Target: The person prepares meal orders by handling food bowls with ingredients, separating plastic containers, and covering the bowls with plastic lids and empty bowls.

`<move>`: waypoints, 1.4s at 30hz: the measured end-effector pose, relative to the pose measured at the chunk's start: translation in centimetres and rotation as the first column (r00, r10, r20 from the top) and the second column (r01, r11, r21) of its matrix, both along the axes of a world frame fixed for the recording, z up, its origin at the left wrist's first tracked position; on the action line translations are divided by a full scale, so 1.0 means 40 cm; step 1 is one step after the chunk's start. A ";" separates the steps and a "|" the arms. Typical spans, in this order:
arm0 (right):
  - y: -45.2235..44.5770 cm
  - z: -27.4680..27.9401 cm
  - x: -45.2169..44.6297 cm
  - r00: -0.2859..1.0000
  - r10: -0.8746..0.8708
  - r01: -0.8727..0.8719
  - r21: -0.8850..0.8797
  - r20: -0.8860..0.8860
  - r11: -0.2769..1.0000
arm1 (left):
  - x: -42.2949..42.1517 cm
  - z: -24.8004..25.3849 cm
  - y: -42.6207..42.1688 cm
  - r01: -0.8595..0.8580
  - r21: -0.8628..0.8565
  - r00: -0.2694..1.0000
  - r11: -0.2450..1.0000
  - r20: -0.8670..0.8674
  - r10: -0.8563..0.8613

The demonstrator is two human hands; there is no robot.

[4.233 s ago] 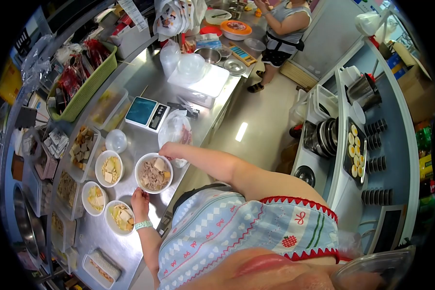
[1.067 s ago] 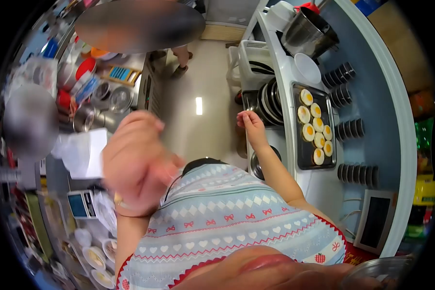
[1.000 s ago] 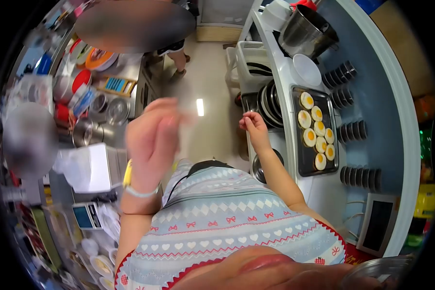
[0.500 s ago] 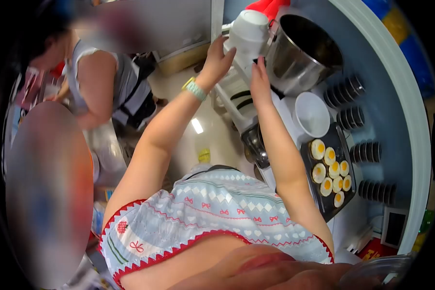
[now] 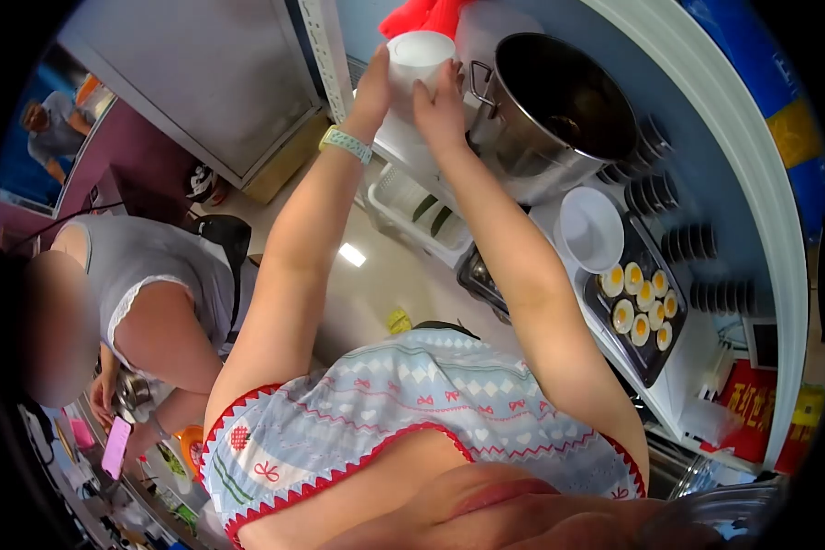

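Note:
A white round container (image 5: 420, 53), possibly upturned bowls stacked together, stands at the far end of the counter with a flat round face on top. My left hand (image 5: 372, 92), a watch on its wrist, curves around its left side. On the right side, the fingers of my right hand (image 5: 441, 108) press against it, so both hands are closed on the container. Just right of them is a large steel pot (image 5: 522, 137) with a dark inside. Nearer to me are a white tub (image 5: 591, 229) and a black tray (image 5: 653, 367) holding several fried eggs.
At left another person (image 5: 165, 284) bends over a worktop with a metal vessel (image 5: 134, 396) and a pink phone (image 5: 116, 447). Below the counter hangs or stands a white basket (image 5: 403, 206) with dark green vegetables. Black round moulds (image 5: 687, 244) line the wall at right.
Both hands have closed in on the white container from either side; before, they were apart around it. My view has shifted, and the other person now bends lower.

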State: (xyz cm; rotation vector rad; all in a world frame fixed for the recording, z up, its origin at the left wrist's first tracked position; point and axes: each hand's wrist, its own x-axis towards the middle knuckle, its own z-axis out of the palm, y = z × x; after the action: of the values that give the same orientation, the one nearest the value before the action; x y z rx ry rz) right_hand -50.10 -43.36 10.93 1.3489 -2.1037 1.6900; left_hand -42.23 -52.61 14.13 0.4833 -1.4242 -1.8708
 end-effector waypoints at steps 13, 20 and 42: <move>0.362 0.007 0.214 0.877 0.466 -0.413 -0.312 0.117 0.856 | 0.268 -0.028 0.334 -0.604 -0.261 0.782 0.753 -0.374 0.498; 1.088 -0.070 0.272 0.299 0.662 -0.034 -0.686 0.687 0.727 | 0.271 -0.157 0.803 -0.433 -0.899 0.749 0.061 -0.397 -0.531; 2.252 -0.502 0.762 0.068 -0.286 0.927 -0.166 0.956 -0.336 | -0.052 -0.479 2.487 0.278 0.782 -0.876 -0.557 -0.032 -0.482</move>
State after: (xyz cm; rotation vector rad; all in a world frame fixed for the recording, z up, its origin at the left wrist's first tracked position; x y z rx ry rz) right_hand -19.64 46.71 -9.16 -1.0267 -0.8444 1.8789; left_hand -44.31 46.89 -5.04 -0.8151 -2.9704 -3.9756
